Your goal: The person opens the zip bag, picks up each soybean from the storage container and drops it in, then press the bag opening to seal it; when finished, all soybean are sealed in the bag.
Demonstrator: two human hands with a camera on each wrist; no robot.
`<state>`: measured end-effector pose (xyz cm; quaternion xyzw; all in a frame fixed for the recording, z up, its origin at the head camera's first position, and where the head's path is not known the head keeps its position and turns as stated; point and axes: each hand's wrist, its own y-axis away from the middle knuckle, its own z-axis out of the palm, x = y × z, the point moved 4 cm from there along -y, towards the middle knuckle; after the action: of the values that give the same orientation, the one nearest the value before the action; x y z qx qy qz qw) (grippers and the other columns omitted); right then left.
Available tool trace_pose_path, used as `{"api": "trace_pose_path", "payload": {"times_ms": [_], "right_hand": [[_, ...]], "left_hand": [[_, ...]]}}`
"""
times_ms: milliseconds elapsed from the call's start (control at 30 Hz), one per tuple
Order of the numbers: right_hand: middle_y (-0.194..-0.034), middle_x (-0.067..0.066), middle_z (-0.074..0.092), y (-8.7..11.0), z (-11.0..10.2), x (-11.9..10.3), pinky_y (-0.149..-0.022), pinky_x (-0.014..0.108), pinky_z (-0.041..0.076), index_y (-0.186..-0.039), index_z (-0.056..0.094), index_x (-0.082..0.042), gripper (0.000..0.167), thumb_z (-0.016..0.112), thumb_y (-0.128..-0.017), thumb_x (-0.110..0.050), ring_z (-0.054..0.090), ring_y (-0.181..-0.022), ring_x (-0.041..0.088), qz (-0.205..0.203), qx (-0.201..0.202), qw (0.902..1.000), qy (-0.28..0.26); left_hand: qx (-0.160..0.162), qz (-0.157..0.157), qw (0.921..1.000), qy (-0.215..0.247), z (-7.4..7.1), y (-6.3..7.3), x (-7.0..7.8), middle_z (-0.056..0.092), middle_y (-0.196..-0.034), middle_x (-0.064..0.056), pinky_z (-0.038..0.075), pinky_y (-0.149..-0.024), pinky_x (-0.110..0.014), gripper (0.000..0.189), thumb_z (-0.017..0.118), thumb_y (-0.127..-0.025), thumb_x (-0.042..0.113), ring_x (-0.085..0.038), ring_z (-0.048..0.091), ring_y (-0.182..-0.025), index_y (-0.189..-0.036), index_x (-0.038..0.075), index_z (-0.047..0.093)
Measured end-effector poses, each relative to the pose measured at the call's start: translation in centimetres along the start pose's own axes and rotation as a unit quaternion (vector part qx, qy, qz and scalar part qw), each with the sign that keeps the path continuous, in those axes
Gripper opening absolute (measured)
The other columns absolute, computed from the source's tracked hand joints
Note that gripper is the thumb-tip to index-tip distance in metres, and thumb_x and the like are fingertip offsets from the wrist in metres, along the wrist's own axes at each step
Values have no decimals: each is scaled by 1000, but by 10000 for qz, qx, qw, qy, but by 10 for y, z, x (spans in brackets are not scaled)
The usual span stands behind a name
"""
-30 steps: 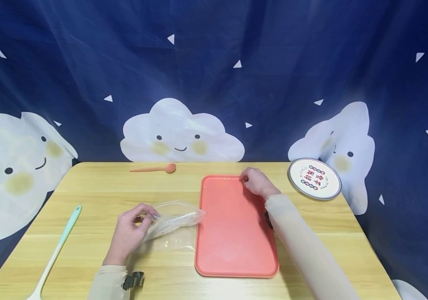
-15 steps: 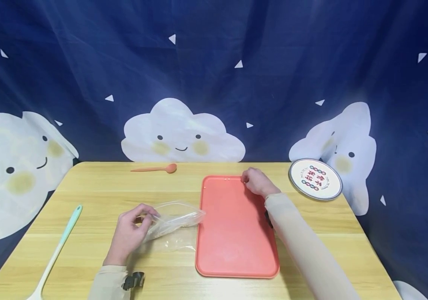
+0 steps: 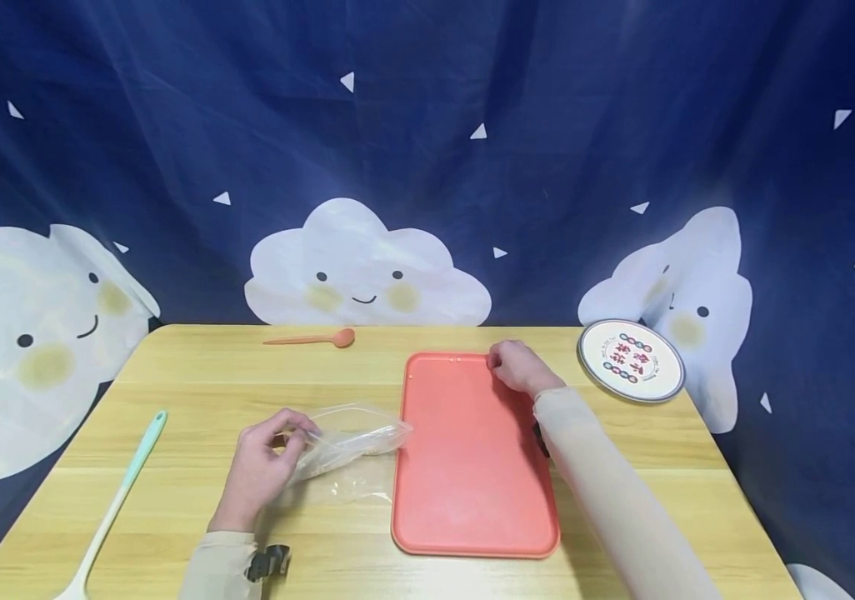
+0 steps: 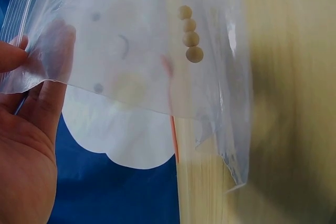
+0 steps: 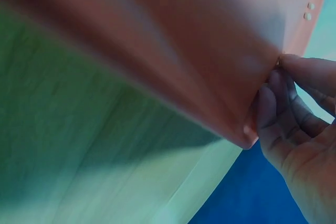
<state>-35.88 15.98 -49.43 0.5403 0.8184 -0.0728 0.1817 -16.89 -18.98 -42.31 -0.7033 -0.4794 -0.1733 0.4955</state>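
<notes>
My left hand (image 3: 266,462) pinches the edge of a transparent zip bag (image 3: 360,446), between thumb and fingers in the left wrist view. A row of round beige beans (image 4: 191,39) shows through its plastic. The bag's right end touches a coral-red tray (image 3: 472,483). My right hand (image 3: 519,367) is at the tray's far right corner, thumb and fingertips curled together at the rim. A tiny pale bean (image 5: 279,61) shows partly between those fingertips. Two more beans (image 5: 307,17) lie along the far rim, and another bean (image 3: 410,377) sits near the left rim.
An orange spoon (image 3: 342,337) lies at the table's far side. On the left is a long white utensil with a mint-green handle (image 3: 144,446), its head cut off by the frame. A round printed plate (image 3: 632,361) stands at the far right edge, before a blue curtain (image 3: 427,158).
Both hands, the bag and the tray hold their places. Only the head view has shifted very slightly.
</notes>
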Motion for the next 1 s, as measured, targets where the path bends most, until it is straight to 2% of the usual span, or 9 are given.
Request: {"api": "trace_pose_path", "payload": {"times_ms": [133, 367, 600, 733, 1000], "right_hand": [[-84, 2, 65, 5, -3, 0, -82, 40, 49, -85, 68, -8, 8, 63, -88, -3, 60, -86, 24, -73, 150, 9997, -204], [-82, 1, 64, 18, -13, -11, -76, 36, 48, -90, 68, -5, 4, 65, -90, -3, 56, -79, 20, -94, 425, 9936, -1038], [-85, 0, 64, 33, -20, -40, -76, 35, 50, -92, 69, -2, 5, 70, -87, 0, 59, -80, 17, -664, 971, 9811, -1534], [-86, -3, 64, 42, -23, -59, -76, 33, 51, -91, 69, -8, 7, 71, -87, -3, 60, -80, 14, -923, 1068, 9750, -1715], [-87, -9, 64, 64, -31, -97, -79, 34, 53, -94, 68, -16, 6, 69, -90, -10, 62, -84, 9, -1202, 989, 9711, -1809]], "left_hand": [[-11, -50, 10000, -9, 0, 0, 0, 71, -78, -8, 52, -59, -19, 28, 57, -78, -24, -21, 66, -65, -81, 2, 67], [-26, -77, 10000, -15, -1, 0, 1, 71, -78, -8, 52, -59, -21, 27, 58, -79, -24, -20, 67, -64, -81, 2, 67], [-33, -215, 9997, -60, -1, 0, 2, 71, -79, -7, 52, -61, -20, 27, 59, -80, -22, -21, 67, -64, -81, 3, 67], [-53, -244, 9997, -51, 0, 0, 3, 71, -79, -7, 52, -61, -20, 27, 58, -80, -23, -21, 67, -64, -81, 3, 67], [-73, -246, 9997, -53, 0, 0, 3, 71, -79, -7, 52, -61, -20, 27, 58, -80, -23, -21, 67, -65, -81, 3, 67]]}}
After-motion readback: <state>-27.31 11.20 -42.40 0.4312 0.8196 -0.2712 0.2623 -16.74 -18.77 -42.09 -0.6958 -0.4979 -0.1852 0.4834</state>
